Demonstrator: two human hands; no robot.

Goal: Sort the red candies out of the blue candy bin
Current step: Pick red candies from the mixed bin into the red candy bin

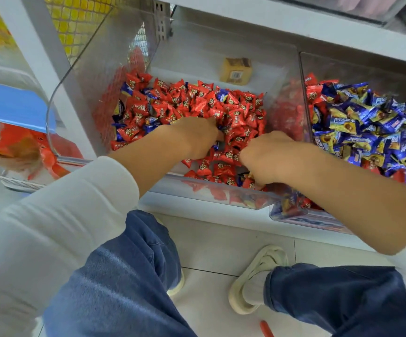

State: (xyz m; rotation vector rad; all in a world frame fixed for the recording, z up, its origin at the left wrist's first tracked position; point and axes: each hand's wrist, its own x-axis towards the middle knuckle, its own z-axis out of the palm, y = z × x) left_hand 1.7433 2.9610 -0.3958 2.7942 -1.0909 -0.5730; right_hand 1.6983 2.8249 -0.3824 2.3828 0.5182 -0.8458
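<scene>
The clear blue candy bin (pixel 306 218) stands at the right, full of blue and yellow candies (pixel 357 122), with a few red candies (pixel 315 92) at its back left corner. Left of it is the clear middle bin (pixel 172 182), heaped with red candies (pixel 197 100) and some blue ones (pixel 126 90). Both hands are in the middle bin. My left hand (pixel 197 137) is dug into the red heap, its fingers hidden. My right hand (pixel 267 156) is at the bin's front edge, fingers curled down round some candies.
A small yellow-brown box (pixel 236 70) lies at the back of the middle bin. Another bin with orange packets (pixel 15 144) is at the left. A white shelf edge (pixel 294 23) runs above. My knees and shoes (pixel 258 278) are on the tiled floor below.
</scene>
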